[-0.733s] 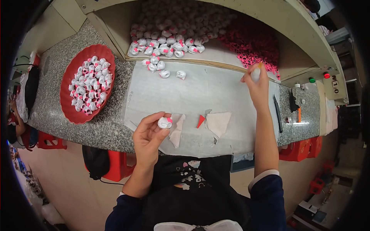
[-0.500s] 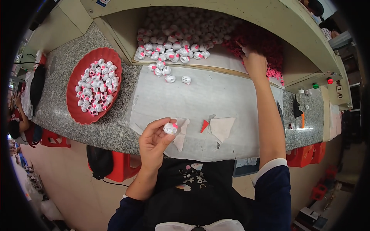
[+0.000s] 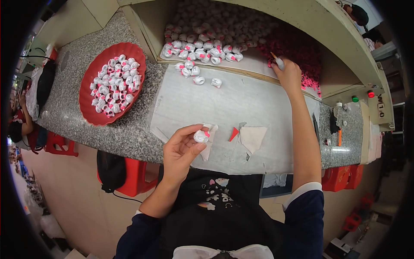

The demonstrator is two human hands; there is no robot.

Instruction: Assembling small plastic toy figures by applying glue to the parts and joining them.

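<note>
My left hand (image 3: 177,156) is closed in a pinch round a small white rounded piece (image 3: 201,136) with pink on it, like a small toy head, above the paper-covered worktop. At the back right, my right hand (image 3: 290,77) reaches into the shelf opening beside a heap of small pink pieces (image 3: 308,80). Its fingers are closed on a small white tube (image 3: 280,64) with a thin orange tip. Whether those fingers also hold a pink piece is too small to tell. Many similar white pieces (image 3: 200,55) are piled inside the shelf, and several lie on the paper.
A red oval bowl (image 3: 85,98) of white-and-pink pieces stands on the granite counter at left. A pale cloth (image 3: 253,140) and a red scrap (image 3: 233,134) lie on the white paper (image 3: 185,103). An orange-handled tool (image 3: 339,138) is at right. The shelf's curved front edge overhangs my right hand.
The view has shifted slightly. My right hand has turned near the pink heap, and the white tube in it now shows. My left hand still holds the white piece.
</note>
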